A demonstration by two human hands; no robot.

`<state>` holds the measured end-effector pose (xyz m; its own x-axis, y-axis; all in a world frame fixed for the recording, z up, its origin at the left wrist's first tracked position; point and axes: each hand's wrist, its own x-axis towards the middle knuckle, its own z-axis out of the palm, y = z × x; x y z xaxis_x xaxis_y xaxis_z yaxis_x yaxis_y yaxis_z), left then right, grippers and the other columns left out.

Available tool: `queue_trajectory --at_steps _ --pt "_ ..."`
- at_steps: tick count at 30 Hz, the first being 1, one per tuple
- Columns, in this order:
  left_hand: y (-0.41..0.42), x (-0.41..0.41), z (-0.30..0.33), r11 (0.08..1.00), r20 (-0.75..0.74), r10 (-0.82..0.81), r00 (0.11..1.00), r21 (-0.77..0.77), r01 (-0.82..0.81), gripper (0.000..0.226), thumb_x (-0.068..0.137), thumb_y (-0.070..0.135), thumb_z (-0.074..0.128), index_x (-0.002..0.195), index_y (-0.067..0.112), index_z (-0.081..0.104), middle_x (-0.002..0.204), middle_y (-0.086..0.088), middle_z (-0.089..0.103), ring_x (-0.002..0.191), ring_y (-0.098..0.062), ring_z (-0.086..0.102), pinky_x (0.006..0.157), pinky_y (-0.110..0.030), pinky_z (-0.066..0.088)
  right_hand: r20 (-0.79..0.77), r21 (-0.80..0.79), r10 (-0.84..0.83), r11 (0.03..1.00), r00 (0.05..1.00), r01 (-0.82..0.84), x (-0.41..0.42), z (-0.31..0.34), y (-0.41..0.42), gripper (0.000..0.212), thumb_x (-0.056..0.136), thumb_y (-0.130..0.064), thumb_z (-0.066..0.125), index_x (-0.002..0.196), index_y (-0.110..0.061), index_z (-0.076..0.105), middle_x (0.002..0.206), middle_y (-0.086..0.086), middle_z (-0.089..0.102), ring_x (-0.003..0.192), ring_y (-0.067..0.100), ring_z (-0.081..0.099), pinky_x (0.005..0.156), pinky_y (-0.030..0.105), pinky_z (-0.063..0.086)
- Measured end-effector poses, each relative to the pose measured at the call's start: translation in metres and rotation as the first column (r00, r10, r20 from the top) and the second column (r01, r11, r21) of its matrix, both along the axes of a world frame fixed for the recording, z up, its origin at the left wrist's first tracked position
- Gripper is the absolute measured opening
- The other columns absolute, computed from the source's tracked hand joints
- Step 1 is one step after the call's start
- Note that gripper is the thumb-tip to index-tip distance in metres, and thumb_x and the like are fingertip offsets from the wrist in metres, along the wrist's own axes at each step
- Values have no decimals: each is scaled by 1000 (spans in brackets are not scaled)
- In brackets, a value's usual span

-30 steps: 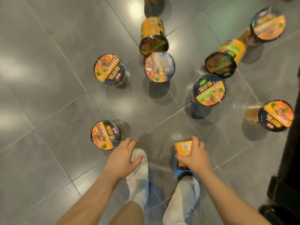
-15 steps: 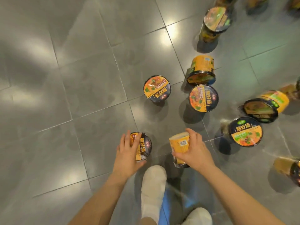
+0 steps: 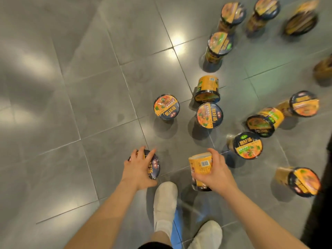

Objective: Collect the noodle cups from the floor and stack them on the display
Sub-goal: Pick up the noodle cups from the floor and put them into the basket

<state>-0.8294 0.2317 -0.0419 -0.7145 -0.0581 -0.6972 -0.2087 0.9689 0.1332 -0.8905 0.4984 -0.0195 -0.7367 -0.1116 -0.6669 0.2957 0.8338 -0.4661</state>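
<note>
A yellow cup [image 3: 200, 169] is gripped by the right hand [image 3: 216, 174], fingers curled round its side wall, base end up and barcode showing; whether it is lifted off the floor [image 3: 89, 105] cannot be told. A dark-lidded cup [image 3: 153, 165] is clasped from above by the left hand [image 3: 137, 167], fingers spread and curled over the lid rim, the cup tilted. Both held cups are seen just ahead of two white-socked feet [image 3: 165, 200] at the lower middle of the tiled floor. Just beyond the right hand a green-label cup [image 3: 248, 145] is stood upright. Farther out near the floor's middle, two upright cups [image 3: 166, 106] [image 3: 209, 115] are seen well apart from the hands, with a tipped cup [image 3: 207, 89] lying touching or just beside the right-hand one. More cups [image 3: 264, 121], blurred, are scattered toward the right edge and far right corner.
</note>
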Motion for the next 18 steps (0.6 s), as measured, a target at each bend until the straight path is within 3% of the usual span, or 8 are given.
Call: queue_trajectory --at_steps 6,11,15,18 --pt "-4 -25 207 992 -84 -17 996 120 27 121 56 61 73 153 27 10 156 3 13 141 -23 15 100 -46 43 -28 -50 -20 999 999 19 -4 196 7 100 63 -44 85 143 -28 27 138 3 37 123 24 46 94 36 43" --pt "6 -37 357 970 -234 47 971 244 11 121 60 65 77 154 25 12 158 2 16 142 -21 16 112 -43 35 -116 -110 -67 992 991 54 5 334 13 100 63 -42 86 142 -24 27 133 2 40 120 22 47 93 32 41" --pt "19 -33 440 973 -319 12 948 222 62 122 54 86 51 154 28 14 156 3 23 139 -21 30 110 -41 37 -160 -181 -70 983 985 41 26 404 29 102 60 -45 86 140 -26 25 126 -5 37 115 18 48 97 33 43" --pt "29 -20 489 977 -351 -47 935 181 117 120 52 89 40 153 31 13 157 4 24 138 -23 32 107 -44 41 -192 -168 -17 986 981 -16 38 450 51 101 57 -50 85 137 -29 27 123 -2 44 110 20 52 93 31 45"
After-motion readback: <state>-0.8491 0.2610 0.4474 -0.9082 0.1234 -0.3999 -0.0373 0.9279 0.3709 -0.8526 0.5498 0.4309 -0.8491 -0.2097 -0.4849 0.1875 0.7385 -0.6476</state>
